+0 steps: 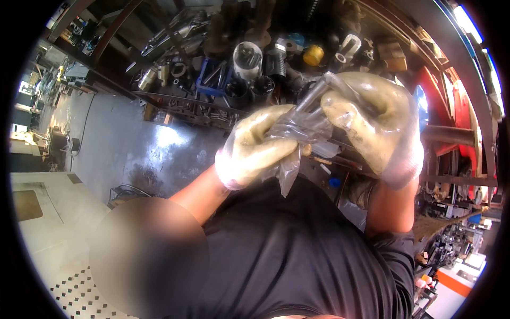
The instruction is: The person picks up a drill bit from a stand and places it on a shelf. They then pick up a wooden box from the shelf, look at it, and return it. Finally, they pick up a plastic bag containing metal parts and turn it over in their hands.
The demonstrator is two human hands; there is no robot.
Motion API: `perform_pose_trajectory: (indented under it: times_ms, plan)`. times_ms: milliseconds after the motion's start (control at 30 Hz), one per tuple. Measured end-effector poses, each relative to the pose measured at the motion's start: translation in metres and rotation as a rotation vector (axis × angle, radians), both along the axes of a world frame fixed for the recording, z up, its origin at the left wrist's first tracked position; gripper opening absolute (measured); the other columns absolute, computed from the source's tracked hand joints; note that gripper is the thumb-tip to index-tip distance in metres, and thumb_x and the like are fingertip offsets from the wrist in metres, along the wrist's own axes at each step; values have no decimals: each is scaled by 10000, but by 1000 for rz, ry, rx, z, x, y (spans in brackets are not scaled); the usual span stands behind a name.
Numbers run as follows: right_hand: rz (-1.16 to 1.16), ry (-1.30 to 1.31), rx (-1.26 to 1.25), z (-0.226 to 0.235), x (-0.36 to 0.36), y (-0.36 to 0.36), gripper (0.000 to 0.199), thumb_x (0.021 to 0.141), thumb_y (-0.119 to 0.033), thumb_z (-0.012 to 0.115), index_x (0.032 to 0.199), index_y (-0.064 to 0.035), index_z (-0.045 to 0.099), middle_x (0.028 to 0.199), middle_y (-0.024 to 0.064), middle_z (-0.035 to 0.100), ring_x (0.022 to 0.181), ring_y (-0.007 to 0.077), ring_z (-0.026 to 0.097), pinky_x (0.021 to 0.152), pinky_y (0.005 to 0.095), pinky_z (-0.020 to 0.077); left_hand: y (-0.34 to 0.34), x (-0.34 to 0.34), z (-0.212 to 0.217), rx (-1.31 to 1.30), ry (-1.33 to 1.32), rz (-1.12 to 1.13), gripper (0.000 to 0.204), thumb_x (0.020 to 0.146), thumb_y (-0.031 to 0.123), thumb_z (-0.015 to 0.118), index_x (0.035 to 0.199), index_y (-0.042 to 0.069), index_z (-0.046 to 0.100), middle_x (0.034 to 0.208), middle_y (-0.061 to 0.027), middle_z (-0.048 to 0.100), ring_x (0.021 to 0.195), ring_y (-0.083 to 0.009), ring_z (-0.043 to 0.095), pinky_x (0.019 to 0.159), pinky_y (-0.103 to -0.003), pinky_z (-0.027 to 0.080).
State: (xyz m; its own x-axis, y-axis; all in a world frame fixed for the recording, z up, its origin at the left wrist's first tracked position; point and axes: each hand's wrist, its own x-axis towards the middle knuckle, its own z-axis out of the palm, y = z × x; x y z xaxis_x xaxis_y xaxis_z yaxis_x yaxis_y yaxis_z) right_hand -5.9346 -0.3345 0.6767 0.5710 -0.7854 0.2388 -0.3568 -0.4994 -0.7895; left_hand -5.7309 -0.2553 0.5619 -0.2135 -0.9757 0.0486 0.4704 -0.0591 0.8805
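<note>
Both my hands wear pale yellowish work gloves and are raised in front of my chest. My left hand (256,143) is closed on a crumpled see-through plastic bag (304,126), whose loose end hangs below the fingers. A shiny metal rod (314,93) slants up out of the bunched plastic toward my right hand (374,119). The right fingers are curled round the rod's upper end, and plastic film seems to lie over part of that glove. How far the rod reaches inside the bag is hidden.
Beyond my hands, a dark rack holds a white cylinder (247,59) of metal parts, a blue bin (213,77), a black bottle (275,63) and a yellow object (313,55). Grey floor (159,143) lies left. Red panels (443,101) and metal beams stand right.
</note>
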Motion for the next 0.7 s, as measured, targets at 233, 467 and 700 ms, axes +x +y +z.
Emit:
perform_pose_trajectory:
  times_ms: [233,467,700]
  plan:
    - [-103,-137,-167,13,-6,-4,347,989,-284,730,1117,39,738,921,85,739,692,75,584,612,232,466,-3,11,0,5,33,-140,465,974,94,638,1407,-60,571,1036,-105,737,809,-119,678,704,-244,536]
    - [-210,-544,143,12,-8,-8,306,1086,-209,559,1149,61,689,597,-131,341,488,-8,252,474,235,143,3,1,4,19,76,-11,537,939,260,705,1335,-77,571,925,-130,732,705,-174,704,635,-273,564]
    - [-224,-709,234,6,-12,-13,331,1067,-252,613,1116,60,708,582,-122,330,477,-9,223,460,212,166,11,5,14,17,82,-11,584,939,251,733,1375,-85,537,951,-173,744,707,-195,727,622,-286,579]
